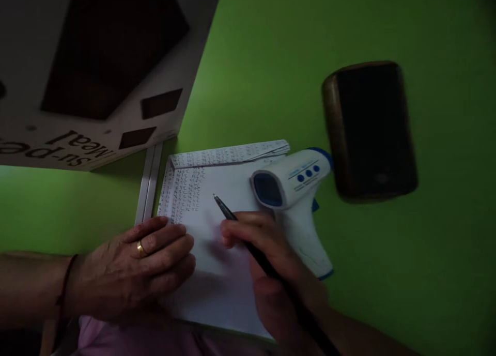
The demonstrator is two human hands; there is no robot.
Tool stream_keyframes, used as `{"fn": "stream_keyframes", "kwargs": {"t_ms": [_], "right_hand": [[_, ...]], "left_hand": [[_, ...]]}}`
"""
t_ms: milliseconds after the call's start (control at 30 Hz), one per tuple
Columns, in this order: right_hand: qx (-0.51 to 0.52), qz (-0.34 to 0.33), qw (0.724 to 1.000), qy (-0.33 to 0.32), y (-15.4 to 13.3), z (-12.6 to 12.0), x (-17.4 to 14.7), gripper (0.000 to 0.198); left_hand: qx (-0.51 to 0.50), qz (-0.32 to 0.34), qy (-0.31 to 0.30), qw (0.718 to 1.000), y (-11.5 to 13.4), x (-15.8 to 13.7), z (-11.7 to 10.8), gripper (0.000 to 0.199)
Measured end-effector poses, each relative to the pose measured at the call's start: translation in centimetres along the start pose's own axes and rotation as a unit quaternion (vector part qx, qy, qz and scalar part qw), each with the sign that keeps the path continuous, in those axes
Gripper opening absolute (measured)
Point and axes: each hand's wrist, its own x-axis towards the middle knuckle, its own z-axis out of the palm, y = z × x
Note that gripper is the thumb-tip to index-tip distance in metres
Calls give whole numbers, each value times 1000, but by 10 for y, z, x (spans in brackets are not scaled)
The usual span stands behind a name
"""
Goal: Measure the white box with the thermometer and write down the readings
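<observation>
Between the thumb and fingers of my right hand point(279, 263) is a dark pen point(263, 262), its tip pointing up-left just over the white paper point(228, 185). Columns of small handwritten figures fill the paper's left part, and its top edge is folded over. My left hand point(135, 268), with a ring on one finger, lies palm down on the paper's left edge, fingers slightly bent. A white and blue infrared thermometer point(294, 178) lies over the paper's right side, close behind my right hand, which hides part of its handle.
A large printed box point(163, 51) stands at the upper left on the green table point(271, 61). A dark phone point(375, 134) in a brown case lies to the right, near the thermometer. A pale metal strip point(149, 180) runs between the box and my left hand.
</observation>
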Motion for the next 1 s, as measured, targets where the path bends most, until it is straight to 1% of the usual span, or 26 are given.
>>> {"fn": "stream_keyframes", "kwargs": {"t_ms": [67, 133, 233, 300, 367, 467, 533, 600, 700, 767, 833, 900, 1000], "right_hand": [[0, 35, 999, 14, -1, 1, 0, 35], [8, 62, 997, 48, -2, 4, 0, 28], [-4, 88, 991, 99, -4, 7, 5, 17], [-15, 98, 989, 111, -3, 9, 10, 8], [0, 103, 986, 131, 0, 10, 14, 4], [60, 91, 982, 157, 8, 13, 19, 6], [92, 83, 981, 152, 14, 14, 22, 7], [106, 81, 981, 139, 16, 14, 25, 8], [80, 107, 985, 108, 11, 10, 33, 10], [51, 135, 986, 77, 4, 7, 40, 13], [46, 152, 986, 58, -2, 5, 48, 13], [66, 151, 984, 64, -7, 7, 53, 9], [101, 132, 980, 109, -7, 16, 52, 8]], "left_hand": [[0, 1, 4, 1000, 0, 1, 1, 54], [6, 1, 11, 1000, 0, 1, 2, 56], [14, 11, 12, 1000, -1, 1, 5, 64], [14, 22, 8, 1000, -3, 2, 7, 71], [15, 38, 3, 999, -6, 2, 8, 74], [20, 78, -7, 997, -7, 4, 10, 65], [22, 104, -17, 994, -3, 6, 12, 55], [27, 117, -22, 993, 5, 11, 15, 54], [44, 131, -28, 990, 17, 25, 19, 66], [68, 139, -46, 987, 23, 36, 21, 71], [92, 134, -69, 984, 26, 45, 24, 74], [104, 123, -82, 984, 29, 50, 27, 74], [111, 108, -76, 985, 33, 50, 31, 62]]}}
